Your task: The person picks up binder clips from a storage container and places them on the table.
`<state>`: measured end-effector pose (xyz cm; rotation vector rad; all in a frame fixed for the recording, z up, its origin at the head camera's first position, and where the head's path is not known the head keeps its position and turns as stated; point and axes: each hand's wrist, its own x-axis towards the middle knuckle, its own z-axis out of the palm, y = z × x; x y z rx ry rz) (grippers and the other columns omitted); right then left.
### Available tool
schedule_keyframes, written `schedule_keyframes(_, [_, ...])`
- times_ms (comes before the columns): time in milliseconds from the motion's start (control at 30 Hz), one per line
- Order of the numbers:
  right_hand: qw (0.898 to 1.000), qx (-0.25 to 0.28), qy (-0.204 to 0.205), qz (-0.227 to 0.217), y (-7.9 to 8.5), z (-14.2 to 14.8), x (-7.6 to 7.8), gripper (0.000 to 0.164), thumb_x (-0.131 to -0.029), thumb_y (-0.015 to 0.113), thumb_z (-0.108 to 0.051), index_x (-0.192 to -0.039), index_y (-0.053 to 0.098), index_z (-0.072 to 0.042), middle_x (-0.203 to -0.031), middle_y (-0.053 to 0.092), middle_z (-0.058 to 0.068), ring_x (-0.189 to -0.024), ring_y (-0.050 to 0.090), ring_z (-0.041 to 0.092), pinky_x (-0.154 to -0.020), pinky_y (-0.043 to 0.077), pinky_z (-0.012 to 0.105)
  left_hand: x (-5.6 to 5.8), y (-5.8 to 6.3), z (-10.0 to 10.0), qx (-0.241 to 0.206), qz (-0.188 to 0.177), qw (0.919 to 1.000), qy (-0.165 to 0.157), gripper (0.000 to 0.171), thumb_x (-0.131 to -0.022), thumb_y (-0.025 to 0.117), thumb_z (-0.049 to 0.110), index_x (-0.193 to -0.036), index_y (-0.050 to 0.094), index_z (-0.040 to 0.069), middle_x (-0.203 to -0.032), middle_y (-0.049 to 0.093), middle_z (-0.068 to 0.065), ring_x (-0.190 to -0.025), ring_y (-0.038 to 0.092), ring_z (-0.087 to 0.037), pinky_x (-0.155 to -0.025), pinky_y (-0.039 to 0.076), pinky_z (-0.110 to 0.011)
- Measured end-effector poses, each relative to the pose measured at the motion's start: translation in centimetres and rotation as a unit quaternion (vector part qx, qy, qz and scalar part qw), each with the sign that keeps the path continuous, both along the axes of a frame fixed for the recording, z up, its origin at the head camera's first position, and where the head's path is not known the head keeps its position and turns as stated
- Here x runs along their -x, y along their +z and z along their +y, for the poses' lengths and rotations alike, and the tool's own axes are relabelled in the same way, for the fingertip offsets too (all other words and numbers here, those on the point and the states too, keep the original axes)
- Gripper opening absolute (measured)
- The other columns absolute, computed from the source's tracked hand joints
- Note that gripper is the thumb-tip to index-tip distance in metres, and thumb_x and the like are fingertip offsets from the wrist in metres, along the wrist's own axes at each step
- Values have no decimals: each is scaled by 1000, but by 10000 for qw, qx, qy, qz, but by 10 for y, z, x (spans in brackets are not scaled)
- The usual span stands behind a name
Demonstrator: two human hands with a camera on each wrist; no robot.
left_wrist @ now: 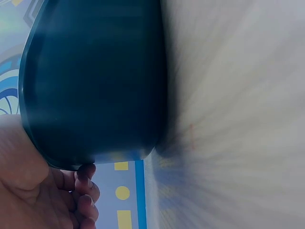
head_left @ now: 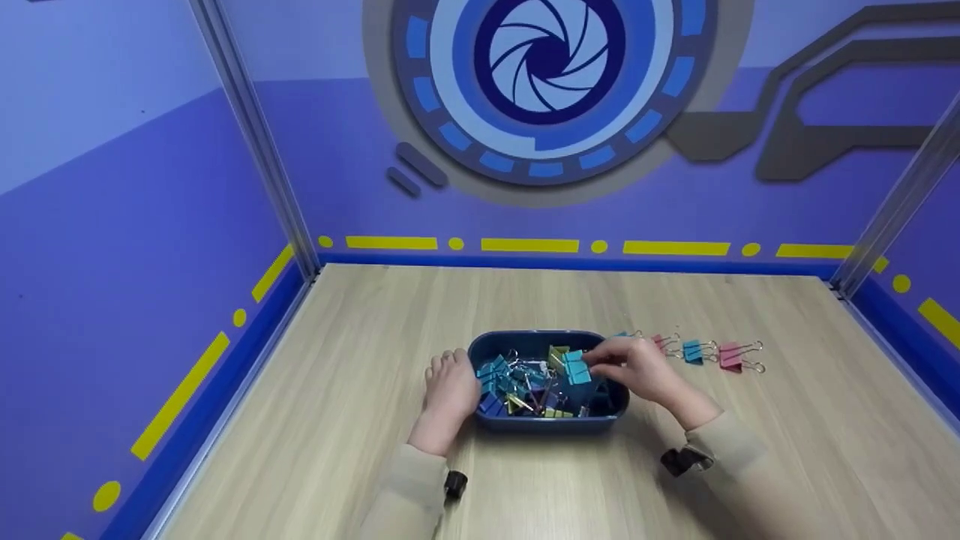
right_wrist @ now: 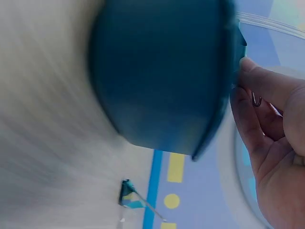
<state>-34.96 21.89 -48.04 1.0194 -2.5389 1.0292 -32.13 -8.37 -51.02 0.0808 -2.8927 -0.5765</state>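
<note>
Left hand [head_left: 452,381] loosely curled, right hand [head_left: 639,366] pinching

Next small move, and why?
Probably lift the teal clip clear of the bin and rightward: the right hand already pinches it, and the row of clips on the table alternates teal and pink, ending rightmost with a pink clip.

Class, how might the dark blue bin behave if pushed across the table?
The bin probably slides rather than tips: its base looks broad. Its walls seem stiff, unbent where the left hand touches. Heaped clips inside may shift.
</note>
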Motion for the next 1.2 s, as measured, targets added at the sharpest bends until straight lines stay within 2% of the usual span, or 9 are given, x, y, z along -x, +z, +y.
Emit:
schedule_keyframes(267, [9989,191,-319,-288,14,11,-9,17,-82,72,-17,-99,73,-20,-98,71,-4,-88,67,10,-75,54,26,1,0,1,-3,-51,10000,-17,29,-86,57,15,-110,53,-1,-105,56,-17,-100,47,-33,-87,36,-46])
schedule_keyframes(533, [9950,421,-825,-383,25,42,-11,18,-82,73,-15,-99,74,-18,-97,72,-2,-85,68,8,-72,54,22,0,0,1,-48,53,10000,-25,25,-86,55,12,-107,53,-1,-103,56,-17,-98,47,-34,-85,36,-46])
schedule_keyframes(667, [9902,426,-1245,-466,29,65,-12,18,-83,72,-18,-100,74,-16,-99,72,2,-83,68,5,-70,53,20,-1,1,0,0,81,10000,-34,22,-86,53,11,-105,54,0,-101,56,-16,-97,47,-33,-84,36,-45])
schedule_keyframes(800, [9842,275,-1713,-357,29,89,-12,19,-84,70,-21,-101,74,-14,-101,72,7,-81,66,2,-67,52,18,-1,0,0,58,142,9999,-37,22,-85,55,12,-103,54,0,-100,56,-17,-96,48,-34,-83,37,-45])
schedule_keyframes(900, [9783,184,-2016,-443,30,109,-11,21,-85,70,-22,-103,73,-12,-101,72,12,-76,65,0,-60,52,20,0,-1,-1,78,173,9998,-33,23,-85,56,13,-104,53,0,-100,56,-17,-95,48,-34,-82,37,-45])
schedule_keyframes(1000, [9718,16,-2310,-479,30,129,-11,23,-86,69,-24,-105,72,-11,-100,71,15,-75,65,3,-57,52,21,0,-1,-1,78,146,9999,-24,23,-85,55,13,-105,53,0,-101,56,-17,-96,47,-34,-83,37,-45])
schedule_keyframes(1200, [9582,-340,-2826,-294,28,173,-9,24,-88,66,-24,-105,72,-8,-100,71,16,-85,67,22,-61,47,15,0,0,0,32,-3,10000,-25,28,-87,56,14,-109,53,-1,-104,56,-17,-98,47,-33,-85,37,-45])
